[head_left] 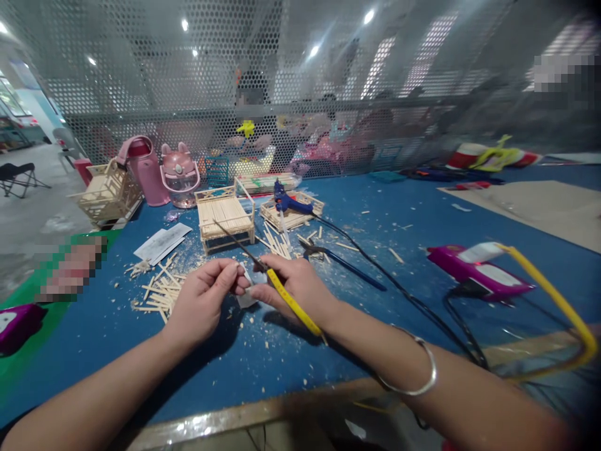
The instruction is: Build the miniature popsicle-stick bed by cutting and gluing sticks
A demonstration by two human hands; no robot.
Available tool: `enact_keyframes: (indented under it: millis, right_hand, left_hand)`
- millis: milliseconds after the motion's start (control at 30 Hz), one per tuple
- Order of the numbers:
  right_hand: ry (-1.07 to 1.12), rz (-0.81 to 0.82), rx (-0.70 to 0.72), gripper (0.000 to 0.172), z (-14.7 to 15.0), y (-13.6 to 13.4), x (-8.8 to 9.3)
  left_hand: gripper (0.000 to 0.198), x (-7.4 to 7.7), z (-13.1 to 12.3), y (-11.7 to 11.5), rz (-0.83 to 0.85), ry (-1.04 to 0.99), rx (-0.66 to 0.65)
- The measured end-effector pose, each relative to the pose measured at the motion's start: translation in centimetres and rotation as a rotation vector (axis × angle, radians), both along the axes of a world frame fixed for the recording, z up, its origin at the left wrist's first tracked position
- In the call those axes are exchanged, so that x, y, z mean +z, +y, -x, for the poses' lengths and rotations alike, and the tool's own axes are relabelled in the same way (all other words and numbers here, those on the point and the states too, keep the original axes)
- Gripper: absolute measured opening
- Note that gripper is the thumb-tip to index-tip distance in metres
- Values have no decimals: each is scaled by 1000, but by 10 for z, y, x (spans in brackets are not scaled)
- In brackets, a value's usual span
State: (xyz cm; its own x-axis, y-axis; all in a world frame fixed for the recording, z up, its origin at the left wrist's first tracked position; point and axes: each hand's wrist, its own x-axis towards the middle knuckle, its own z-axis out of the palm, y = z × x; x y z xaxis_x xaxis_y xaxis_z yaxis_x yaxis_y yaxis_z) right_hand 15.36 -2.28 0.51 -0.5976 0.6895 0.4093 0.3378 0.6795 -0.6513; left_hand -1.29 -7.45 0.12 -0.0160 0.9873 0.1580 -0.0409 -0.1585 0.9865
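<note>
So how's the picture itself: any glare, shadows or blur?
In the head view, bright white lights flare near the top; dark shadows lie below the bare left hand and right hand on the blue tabletop; its shiny front edge glints; shapes behind the grey perforated metal screen look hazy.

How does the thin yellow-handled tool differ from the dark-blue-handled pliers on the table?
The thin yellow-handled tool is held in the right hand; the dark-blue-handled pliers lie on the blue table. The tool has a long, slender shaft, while the pliers have a short, broader head. The tool's handle is bright yellow; the pliers' is dark blue. Both have a dark working end.
</note>
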Motion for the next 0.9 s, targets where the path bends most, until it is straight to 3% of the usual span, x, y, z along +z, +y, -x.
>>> enact_keyframes:
  millis: [100,367,567,733,900]
  right_hand:
    - [28,16,-46,42,2,0,5]
    - [-29,1,83,52,-1,2,2]
    - [155,230,-24,26,6,-6,1]
    - [334,381,-5,20,13,-11,-3]
    - [371,423,-11,20,12,-10,-1]
  left_hand:
    - [18,1,-1,0,12,-32,-5]
    - [19,3,4,-2,6,53,28]
    - [16,-1,2,-3,15,207,69]
    - [10,-2,-3,-7,-118,515,91]
    - [12,0,-3,-7,-167,627,86]
